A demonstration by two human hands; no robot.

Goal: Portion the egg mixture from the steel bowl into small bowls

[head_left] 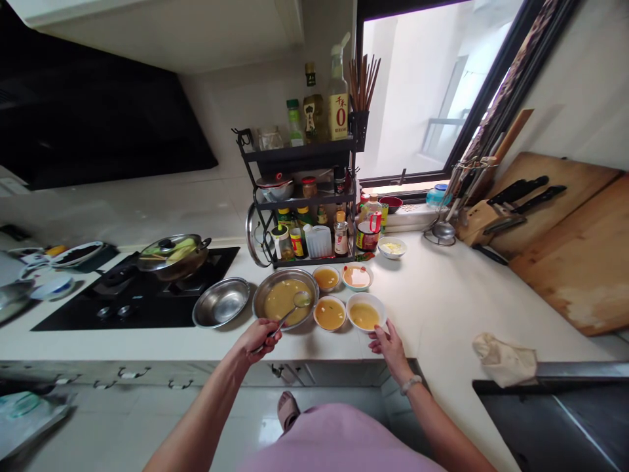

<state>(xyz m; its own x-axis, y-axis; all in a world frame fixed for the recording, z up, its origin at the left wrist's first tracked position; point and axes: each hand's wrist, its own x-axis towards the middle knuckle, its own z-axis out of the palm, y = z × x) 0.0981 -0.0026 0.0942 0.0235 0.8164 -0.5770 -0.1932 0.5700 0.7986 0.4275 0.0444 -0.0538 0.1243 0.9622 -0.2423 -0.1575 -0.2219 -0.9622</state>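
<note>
My left hand (258, 337) is closed round the handle of a metal ladle (301, 300), whose scoop sits over the yellow liquid in a large steel bowl (265, 288) at the counter's front edge. My right hand (388, 344) rests with its fingers on the near rim of a white bowl (381, 309) filled with the same yellow liquid. Beside it stands an orange-rimmed bowl (329, 313), also filled. Two more small filled bowls (326, 278) (357, 276) stand just behind.
An empty steel bowl (221, 303) lies left of the large one. A lidded pan (171, 255) sits on the black hob (147, 308). A condiment rack (304, 196) stands behind the bowls. At the right are a knife block (484, 219), wooden boards (580, 262), a crumpled cloth (504, 359) and a sink (565, 419).
</note>
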